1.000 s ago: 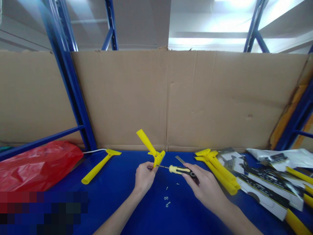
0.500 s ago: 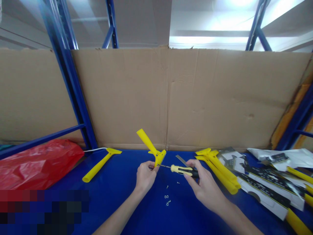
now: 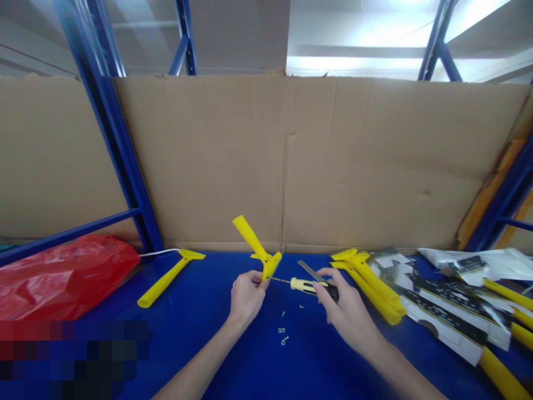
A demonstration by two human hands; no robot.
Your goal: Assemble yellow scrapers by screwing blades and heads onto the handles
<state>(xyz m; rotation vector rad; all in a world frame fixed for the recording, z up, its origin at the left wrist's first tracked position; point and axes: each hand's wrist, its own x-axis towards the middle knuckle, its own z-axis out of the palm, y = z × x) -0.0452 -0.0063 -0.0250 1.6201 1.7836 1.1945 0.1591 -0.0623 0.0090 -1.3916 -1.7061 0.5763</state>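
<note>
My left hand [image 3: 247, 297] pinches the head end of a yellow plastic scraper [image 3: 270, 263], whose handle points up and to the left. In my right hand [image 3: 347, 305] is a screwdriver [image 3: 306, 285] with a pale yellow and black handle. Its shaft runs left, and the tip meets the scraper head beside my left fingertips. Just behind my right fingers is a flat metal blade [image 3: 308, 270]; whether it touches them I cannot tell. Small screws [image 3: 301, 306] and several hex nuts [image 3: 283, 343] lie on the blue tabletop [image 3: 245, 366] between my forearms.
Another yellow scraper [image 3: 170, 278] rests at left, near a red plastic bag [image 3: 70, 275]. To the right lie more yellow scrapers [image 3: 375, 289] and black-and-white packages [image 3: 449, 325]. A cardboard panel [image 3: 208, 166] stands behind, between blue rack posts [image 3: 125, 161].
The screwdriver handle has turned a little, and my right thumb and fingers have shifted on it. Its tip stays at the scraper head. The whole view has moved slightly.
</note>
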